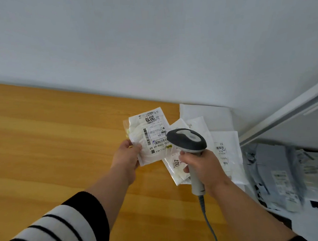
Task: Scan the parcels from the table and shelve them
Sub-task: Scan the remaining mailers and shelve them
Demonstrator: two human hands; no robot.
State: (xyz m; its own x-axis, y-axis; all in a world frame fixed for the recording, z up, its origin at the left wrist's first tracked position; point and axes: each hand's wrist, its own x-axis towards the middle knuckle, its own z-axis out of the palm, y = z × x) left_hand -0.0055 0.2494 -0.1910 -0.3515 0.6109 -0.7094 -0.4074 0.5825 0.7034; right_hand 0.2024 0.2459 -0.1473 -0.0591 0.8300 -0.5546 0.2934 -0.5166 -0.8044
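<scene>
My left hand (127,157) pinches the lower left edge of a small clear plastic parcel (150,134) and holds it above the wooden table (58,137). Its white label with barcodes and the number 2019 faces me. My right hand (204,167) grips the handle of a grey and white barcode scanner (188,142). The scanner's head sits just right of the parcel and overlaps its lower right corner. A grey cable (210,223) runs down from the handle.
Several white parcels (223,148) lie in a loose pile on the table behind the scanner, against the pale wall. A white shelf frame (284,114) stands at the right, with grey and white parcels (281,178) lying on a lower level.
</scene>
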